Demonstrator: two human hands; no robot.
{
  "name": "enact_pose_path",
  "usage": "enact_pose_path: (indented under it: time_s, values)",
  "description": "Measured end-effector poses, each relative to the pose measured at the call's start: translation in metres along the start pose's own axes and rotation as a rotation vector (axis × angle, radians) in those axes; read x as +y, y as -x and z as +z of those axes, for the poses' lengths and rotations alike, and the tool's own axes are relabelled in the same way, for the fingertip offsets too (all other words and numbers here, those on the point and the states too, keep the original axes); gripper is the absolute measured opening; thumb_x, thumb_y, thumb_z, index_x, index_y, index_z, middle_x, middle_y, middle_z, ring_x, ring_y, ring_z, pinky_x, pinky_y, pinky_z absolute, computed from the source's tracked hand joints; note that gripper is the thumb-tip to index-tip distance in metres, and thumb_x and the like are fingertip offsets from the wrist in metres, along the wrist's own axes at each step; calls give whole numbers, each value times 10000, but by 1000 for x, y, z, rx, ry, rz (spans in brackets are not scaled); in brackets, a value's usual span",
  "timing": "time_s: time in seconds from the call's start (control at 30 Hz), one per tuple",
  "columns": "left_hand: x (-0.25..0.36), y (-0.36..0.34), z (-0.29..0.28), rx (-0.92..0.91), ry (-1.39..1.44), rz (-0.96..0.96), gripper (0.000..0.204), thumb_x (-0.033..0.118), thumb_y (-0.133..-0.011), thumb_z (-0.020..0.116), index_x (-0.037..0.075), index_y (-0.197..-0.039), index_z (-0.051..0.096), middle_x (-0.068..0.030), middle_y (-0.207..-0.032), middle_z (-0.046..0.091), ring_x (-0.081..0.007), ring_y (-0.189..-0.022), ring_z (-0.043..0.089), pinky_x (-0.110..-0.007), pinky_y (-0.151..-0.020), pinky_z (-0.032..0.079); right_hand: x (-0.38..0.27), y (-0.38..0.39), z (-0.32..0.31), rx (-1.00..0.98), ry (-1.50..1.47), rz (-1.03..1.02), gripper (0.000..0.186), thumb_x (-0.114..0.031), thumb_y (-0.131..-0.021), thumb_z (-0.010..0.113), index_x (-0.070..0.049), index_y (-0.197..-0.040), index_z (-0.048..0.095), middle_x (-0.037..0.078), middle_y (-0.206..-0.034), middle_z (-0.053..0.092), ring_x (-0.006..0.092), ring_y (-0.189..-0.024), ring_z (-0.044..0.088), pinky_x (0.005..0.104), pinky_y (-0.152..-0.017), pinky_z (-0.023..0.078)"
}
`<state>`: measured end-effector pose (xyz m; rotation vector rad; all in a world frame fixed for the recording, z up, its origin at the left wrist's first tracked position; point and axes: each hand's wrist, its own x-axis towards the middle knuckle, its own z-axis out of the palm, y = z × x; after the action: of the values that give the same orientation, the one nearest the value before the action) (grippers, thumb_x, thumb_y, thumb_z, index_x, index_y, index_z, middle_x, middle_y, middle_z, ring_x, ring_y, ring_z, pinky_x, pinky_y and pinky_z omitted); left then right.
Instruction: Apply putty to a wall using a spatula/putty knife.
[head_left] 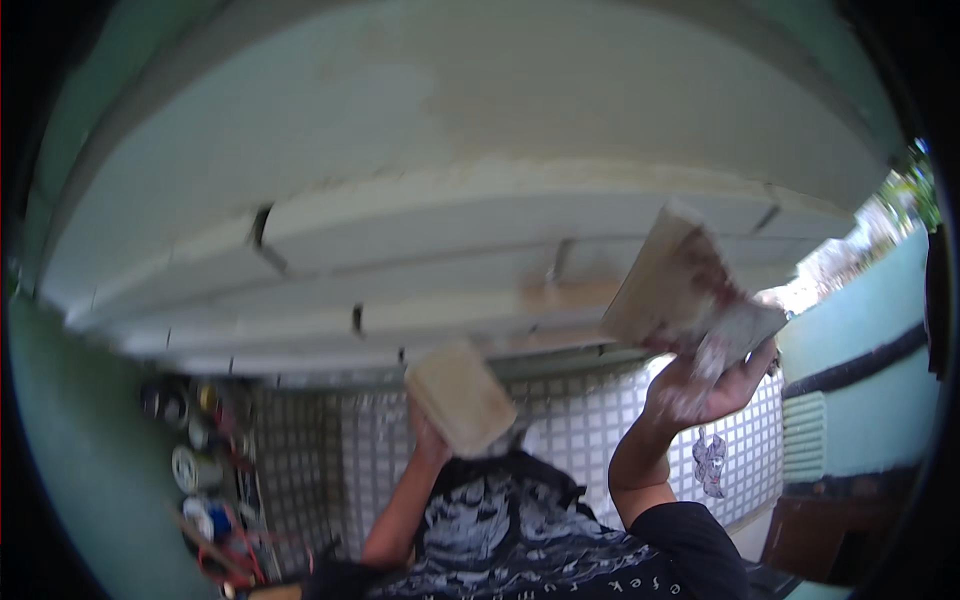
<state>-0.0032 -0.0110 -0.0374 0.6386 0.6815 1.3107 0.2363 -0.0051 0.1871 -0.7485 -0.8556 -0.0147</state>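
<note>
My left hand (427,432) is closed on the edge of a beige rectangular block with rounded corners (460,397), held before my chest. Its fingers are mostly hidden behind the block. Further right and higher, my right hand (712,392) grips a flat, broad beige plate (660,285) with white and reddish-brown smears. White paste coats the hand and wrist. The plate is blurred, and its exact kind is unclear. Its far edge stands close in front of a pale panelled surface (470,230) with long seams and short dark gaps; I cannot tell whether they touch.
Tan patches mark the pale surface. Below lies a floor of white squares with grey lines (360,450). Cans, cords and tools (205,475) crowd the left side by a green wall (80,420). On the right are a dark pipe (860,362), a brown box (835,535) and a crumpled grey piece (710,465).
</note>
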Motion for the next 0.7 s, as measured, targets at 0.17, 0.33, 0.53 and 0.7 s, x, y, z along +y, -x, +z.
enact_pose_path:
  time_s: [0.17, 0.33, 0.53, 0.7]
  values:
    - [29, -11, 28, 65, 170, -111, 821, 721, -884, 273, 104, -1423, 329, -119, -1356, 473, -270, -1218, 506, -438, -1004, 447, -9, 99, -5, -704, 339, 251, 362, -39, -847, 597, 78, -1180, 514, 171, -1030, 641, 253, -828, 675, 350, -736, 553]
    - [35, -7, 20, 69, 209, -155, 852, 746, -866, 272, 101, -1419, 336, -121, -1354, 475, -260, -1209, 511, -427, -992, 456, 4, 147, -2, -993, 521, 267, 400, -27, -813, 602, 61, -1195, 523, 255, -1025, 638, 377, -860, 671, 392, -707, 550]
    - [36, 3, 5, 14, 214, -193, 853, 757, -851, 281, 121, -1416, 338, -105, -1356, 471, -249, -1212, 505, -422, -1011, 444, 11, 173, 9, -901, 587, 234, 399, -27, -824, 590, 56, -1204, 503, 244, -1046, 631, 396, -876, 660, 413, -736, 538]
    - [32, 13, -1, 24, 196, -151, 849, 750, -859, 272, 121, -1427, 323, -102, -1377, 450, -252, -1236, 483, -416, -1024, 432, 1, 178, 18, -865, 555, 310, 393, -26, -832, 578, 54, -1210, 500, 245, -1053, 625, 395, -897, 653, 415, -746, 531]
